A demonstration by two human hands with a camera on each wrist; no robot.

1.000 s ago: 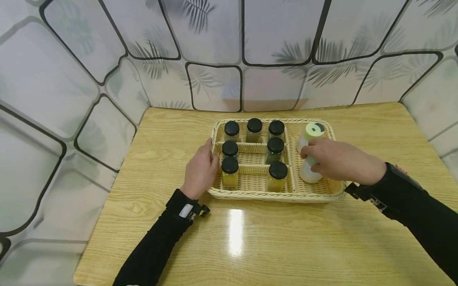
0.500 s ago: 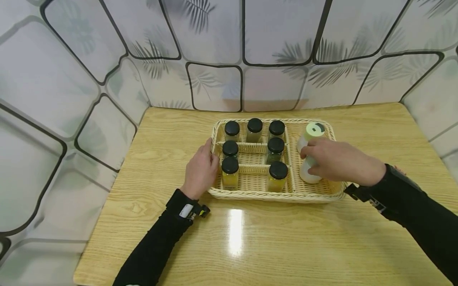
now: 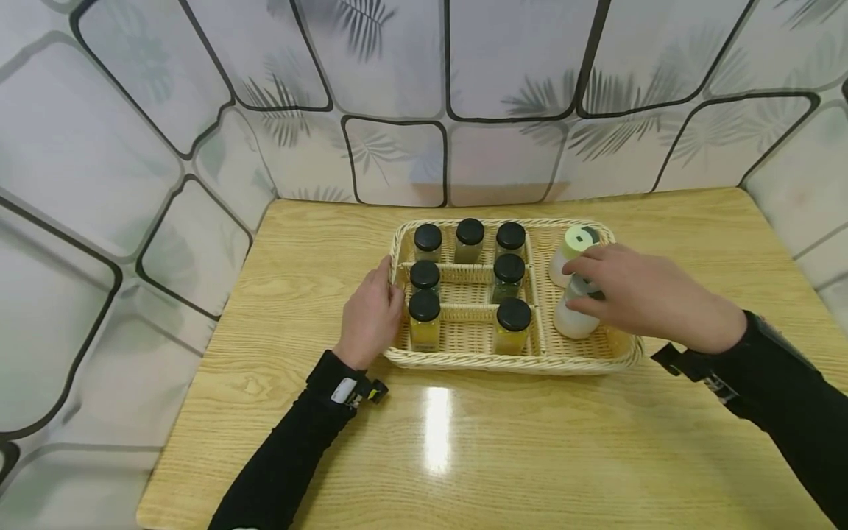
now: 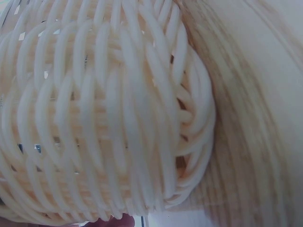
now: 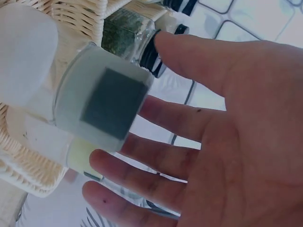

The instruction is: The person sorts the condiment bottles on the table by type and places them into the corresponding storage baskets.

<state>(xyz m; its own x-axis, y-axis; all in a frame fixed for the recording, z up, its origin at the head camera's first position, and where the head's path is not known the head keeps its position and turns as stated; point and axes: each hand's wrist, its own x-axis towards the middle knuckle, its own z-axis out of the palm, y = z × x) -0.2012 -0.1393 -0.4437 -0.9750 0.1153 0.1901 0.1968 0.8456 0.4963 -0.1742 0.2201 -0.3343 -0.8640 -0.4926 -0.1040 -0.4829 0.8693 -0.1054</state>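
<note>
A pale wicker basket (image 3: pixel 510 363) with compartments lies on the table, its left end gripped by my left hand (image 3: pixel 367 316). Woven strands of the basket wall (image 4: pixel 104 123) fill the left wrist view. In the right-hand compartment stand two whitish shaker bottles, the back one with a light green lid (image 3: pixel 575 240). My right hand (image 3: pixel 649 298) is around the top of the front shaker bottle (image 3: pixel 575 318), fingers extended. Seen from the right wrist, thumb and fingers are spread apart beside its pale grey-green lid (image 5: pixel 71 101), which has a dark square patch.
Several black-lidded glass jars stand in the left compartments, including a yellow-filled jar (image 3: pixel 511 331) and a dark green-filled jar (image 3: pixel 507 283). A patterned curtain (image 3: pixel 397 158) hangs behind the wooden table (image 3: pixel 503 442).
My right hand has loosened from the front shaker bottle and shifted slightly right, showing more of its lid. My left hand and the basket have stayed in place.
</note>
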